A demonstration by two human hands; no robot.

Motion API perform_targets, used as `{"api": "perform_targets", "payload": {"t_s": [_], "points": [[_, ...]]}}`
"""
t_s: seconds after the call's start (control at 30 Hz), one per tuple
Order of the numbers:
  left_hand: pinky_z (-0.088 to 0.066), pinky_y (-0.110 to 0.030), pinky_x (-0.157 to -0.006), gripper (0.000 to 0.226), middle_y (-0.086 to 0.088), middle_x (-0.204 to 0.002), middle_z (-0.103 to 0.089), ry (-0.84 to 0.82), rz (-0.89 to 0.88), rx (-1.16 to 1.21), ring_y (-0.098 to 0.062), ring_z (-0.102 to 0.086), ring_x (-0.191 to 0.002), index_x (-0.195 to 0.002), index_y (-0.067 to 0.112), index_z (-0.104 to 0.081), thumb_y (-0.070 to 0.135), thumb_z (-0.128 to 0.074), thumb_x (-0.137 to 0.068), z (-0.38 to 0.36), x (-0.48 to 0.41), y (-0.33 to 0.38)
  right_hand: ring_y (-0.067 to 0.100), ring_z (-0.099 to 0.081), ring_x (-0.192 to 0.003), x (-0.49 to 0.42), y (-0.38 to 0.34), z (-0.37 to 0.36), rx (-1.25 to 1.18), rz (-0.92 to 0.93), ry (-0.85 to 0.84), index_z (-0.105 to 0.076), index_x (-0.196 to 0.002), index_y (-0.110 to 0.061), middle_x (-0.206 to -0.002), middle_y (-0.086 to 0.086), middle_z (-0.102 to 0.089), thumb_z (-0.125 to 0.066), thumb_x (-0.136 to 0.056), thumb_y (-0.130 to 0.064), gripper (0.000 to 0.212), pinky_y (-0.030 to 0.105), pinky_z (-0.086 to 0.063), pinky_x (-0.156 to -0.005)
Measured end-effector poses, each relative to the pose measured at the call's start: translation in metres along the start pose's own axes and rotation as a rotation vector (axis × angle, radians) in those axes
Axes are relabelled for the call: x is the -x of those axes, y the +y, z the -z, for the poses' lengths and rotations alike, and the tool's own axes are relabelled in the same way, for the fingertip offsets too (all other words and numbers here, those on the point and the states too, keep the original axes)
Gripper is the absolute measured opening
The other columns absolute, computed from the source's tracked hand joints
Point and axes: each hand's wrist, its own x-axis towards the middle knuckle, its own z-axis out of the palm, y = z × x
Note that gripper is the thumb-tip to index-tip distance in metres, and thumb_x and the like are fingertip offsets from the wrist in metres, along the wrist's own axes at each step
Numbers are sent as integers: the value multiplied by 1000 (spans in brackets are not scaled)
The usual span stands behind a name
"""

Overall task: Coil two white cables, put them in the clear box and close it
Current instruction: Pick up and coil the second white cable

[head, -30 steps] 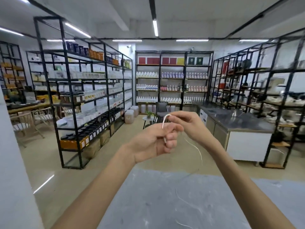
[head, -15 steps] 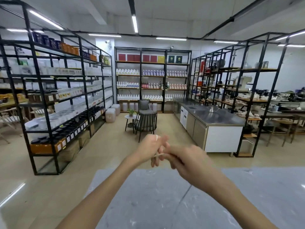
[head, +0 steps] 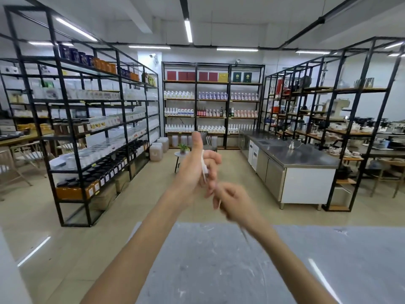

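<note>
My left hand (head: 195, 170) is raised above the grey table (head: 328, 270), thumb pointing up, fingers curled round loops of a thin white cable (head: 204, 166). Just below and to its right, my right hand (head: 235, 202) pinches a stretch of the same cable; it is blurred by motion. A faint strand of cable trails down from the right hand beside the forearm toward the table. The clear box and any second cable are out of view.
Tall black metal shelves (head: 87, 132) full of jars and bottles stand to the left, at the back and on the right. A steel-topped counter (head: 293, 156) sits to the right, and a small round table with a plant (head: 183, 150) behind my hands.
My left hand has turned thumb-up and risen, with the cable now lying across its fingers. My right hand has dropped below it, drawing the cable round. The view has tilted and shifted.
</note>
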Motion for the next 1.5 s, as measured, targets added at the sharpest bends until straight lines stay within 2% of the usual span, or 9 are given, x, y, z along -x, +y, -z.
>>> {"api": "perform_targets", "payload": {"t_s": [0.2, 0.3, 0.4, 0.53, 0.77, 0.93, 1.2, 1.37, 1.5], "points": [[-50, -25, -37, 74, -6, -45, -62, 291, 16, -206, -19, -59, -37, -82, -4, -62, 62, -31, -96, 34, -21, -19, 9, -55, -58, 67, -4, -21, 517, 134, -404, -53, -98, -25, -65, -5, -65, -36, -97, -43, 25, 30, -49, -62], [-43, -23, -37, 74, -10, -41, -61, 159, 47, -321, -20, -57, -33, -63, 3, -59, 67, -32, -89, 27, -4, -40, 22, -62, -64, 53, -42, 13, 768, 496, -51, -52, -87, -25, -68, -2, -68, -43, -97, -41, 20, 38, -51, -57], [-43, -19, -34, 84, -16, -44, -62, -69, 72, -290, -24, -57, -32, -57, 10, -61, 83, -25, -77, 4, 23, -50, 0, -56, -61, 18, -70, 48, 670, 681, 305, -70, -79, -29, -70, -17, -67, -64, -88, -35, 12, 23, -49, -55], [-39, -17, -33, 91, -14, -40, -58, -144, 51, -118, -23, -53, -29, -56, 10, -59, 83, -10, -78, -17, 36, -33, 0, -63, -71, -25, -60, 50, 96, 387, 184, -75, -79, -21, -76, -11, -71, -75, -82, -19, 3, 16, -48, -66], [-42, -19, -33, 93, -13, -42, -59, 6, 69, 54, -23, -55, -31, -63, 2, -61, 81, -15, -78, 6, 11, -20, 1, -43, -34, 0, 3, -22, -113, 2, -58, -60, -54, -17, -40, -6, -53, -44, -96, -10, 45, 10, -32, -36], [-50, -24, -37, 90, -15, -48, -65, 270, 30, -49, -24, -61, -37, -71, -2, -61, 70, -12, -92, 42, -10, -33, 7, -52, -50, 63, 23, -48, 208, -89, -436, -62, -108, -30, -60, -8, -63, -41, -97, -42, 26, 20, -45, -48], [-52, -26, -43, 101, -18, -55, -68, -221, 145, -178, -27, -62, -43, -67, 4, -63, 81, 1, -76, 15, 43, -65, 0, -62, -66, 15, -51, 40, 663, 579, 318, -73, -79, -33, -70, -19, -71, -62, -83, -47, 18, 25, -48, -56], [-48, -21, -39, 104, -18, -51, -66, -355, 111, -19, -26, -61, -38, -65, 3, -62, 85, 2, -73, 4, 38, -35, 1, -61, -61, -23, -19, 17, 48, 213, -50, -74, -77, -5, -65, -6, -69, -63, -88, -11, 17, 15, -47, -59], [-47, -22, -38, 102, -16, -50, -65, -126, 75, 115, -26, -60, -39, -67, 1, -63, 80, -1, -83, 28, 17, -23, -2, -48, -48, 15, 28, -30, 37, 34, -123, -74, -74, -25, -49, -12, -57, -49, -97, -29, 35, 11, -37, -52]]}}
